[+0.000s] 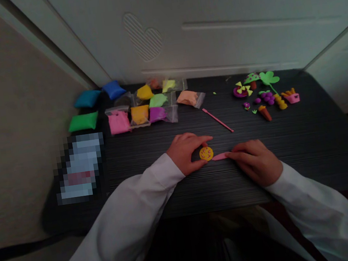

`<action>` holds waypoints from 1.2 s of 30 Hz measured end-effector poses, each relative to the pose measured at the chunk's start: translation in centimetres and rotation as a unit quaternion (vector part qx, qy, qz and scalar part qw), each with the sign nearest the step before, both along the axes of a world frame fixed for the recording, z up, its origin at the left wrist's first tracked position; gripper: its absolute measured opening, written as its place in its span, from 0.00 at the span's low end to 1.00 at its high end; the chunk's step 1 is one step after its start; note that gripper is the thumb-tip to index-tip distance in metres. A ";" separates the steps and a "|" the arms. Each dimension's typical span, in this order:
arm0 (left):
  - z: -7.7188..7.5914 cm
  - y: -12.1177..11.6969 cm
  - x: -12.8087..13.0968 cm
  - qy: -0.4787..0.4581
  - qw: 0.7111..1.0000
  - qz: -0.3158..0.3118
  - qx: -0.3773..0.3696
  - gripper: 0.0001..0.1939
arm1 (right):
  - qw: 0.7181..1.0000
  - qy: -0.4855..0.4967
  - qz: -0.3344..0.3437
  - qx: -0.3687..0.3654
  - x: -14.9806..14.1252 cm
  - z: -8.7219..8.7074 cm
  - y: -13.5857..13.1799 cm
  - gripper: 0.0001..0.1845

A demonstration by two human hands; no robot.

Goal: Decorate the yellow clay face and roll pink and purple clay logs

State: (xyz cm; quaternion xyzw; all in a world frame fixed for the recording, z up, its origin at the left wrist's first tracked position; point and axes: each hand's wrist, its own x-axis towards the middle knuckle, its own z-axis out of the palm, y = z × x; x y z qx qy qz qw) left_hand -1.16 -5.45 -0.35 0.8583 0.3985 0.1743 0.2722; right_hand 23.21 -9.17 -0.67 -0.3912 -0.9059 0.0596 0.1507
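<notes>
A small yellow clay disc (206, 153) with reddish marks lies on the dark table (309, 150). My left hand (186, 152) curls around it, thumb and forefinger touching its edges. My right hand (256, 162) is closed on a pink modelling tool (220, 156), whose tip touches the right side of the disc. Both arms wear white sleeves.
Several bags of coloured clay (140, 109) lie at the back left. Another pink stick tool (218, 120) lies behind my hands. Small finished clay figures (265, 91) stand at the back right. A blurred flat object (80, 167) lies at the left edge. A white panelled door (210, 21) stands behind the table.
</notes>
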 end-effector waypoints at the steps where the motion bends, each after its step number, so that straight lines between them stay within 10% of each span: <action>1: 0.0 0.0 0.0 -0.002 1.000 -0.001 0.001 0.28 | 1.000 0.002 -0.001 0.000 0.0 0.0 0.0 0.15; 36: 0.3 0.1 0.0 0.018 1.000 -0.009 -0.007 0.28 | 1.000 0.016 -0.015 -0.012 -0.6 -0.1 -0.2 0.15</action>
